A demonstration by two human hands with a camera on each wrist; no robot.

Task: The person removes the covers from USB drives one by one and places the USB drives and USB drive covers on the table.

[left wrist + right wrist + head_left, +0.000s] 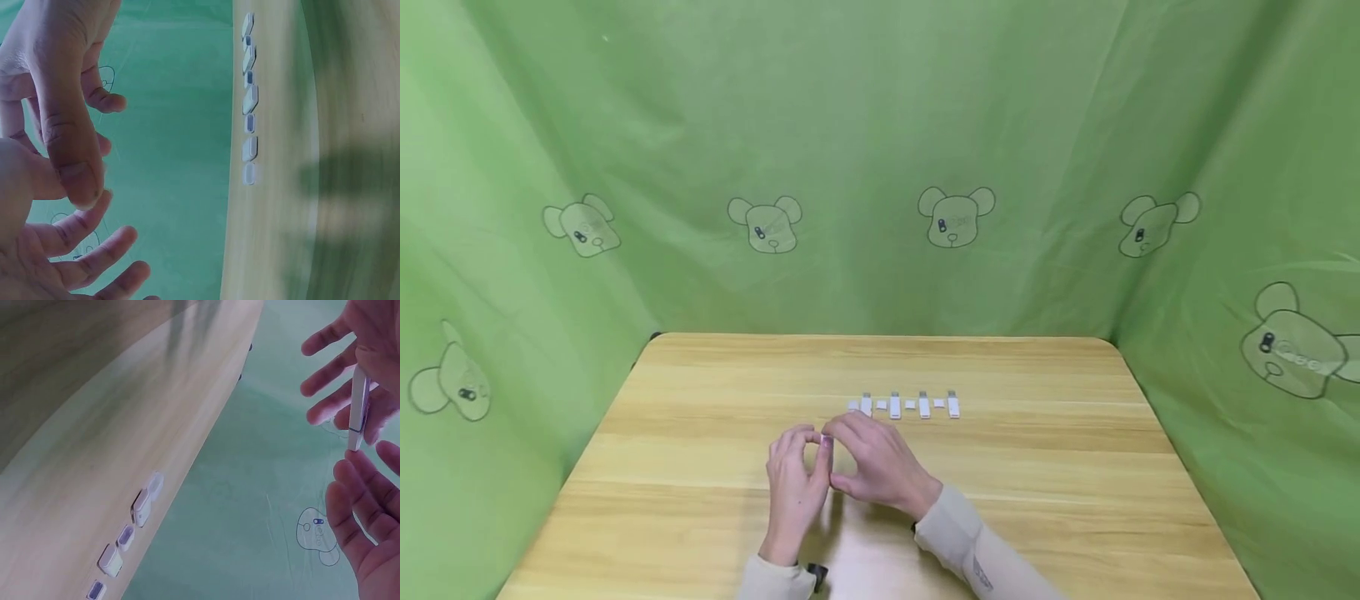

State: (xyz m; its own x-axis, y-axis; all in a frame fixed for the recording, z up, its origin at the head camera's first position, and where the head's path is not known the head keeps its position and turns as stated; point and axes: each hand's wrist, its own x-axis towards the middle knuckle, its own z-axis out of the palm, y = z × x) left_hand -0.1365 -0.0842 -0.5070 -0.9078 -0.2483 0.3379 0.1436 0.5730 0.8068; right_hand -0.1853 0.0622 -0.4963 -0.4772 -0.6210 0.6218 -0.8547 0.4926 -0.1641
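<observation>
A capped white USB flash drive is pinched in my left hand above the table; in the right wrist view a thin seam runs near its lower end. My right hand is beside it, its fingertips touching or almost touching that end, thumb and fingers slightly bent. From the left wrist view, my right thumb covers the place where the hands meet, and the drive is hidden. Farther back, several uncapped flash drives stand in a row, alternating with small white caps.
The wooden table extends around both hands. Green curtains with bear-head drawings enclose its back and sides. The row of drives and caps lies just beyond my right hand, whose fingers come close to its left end.
</observation>
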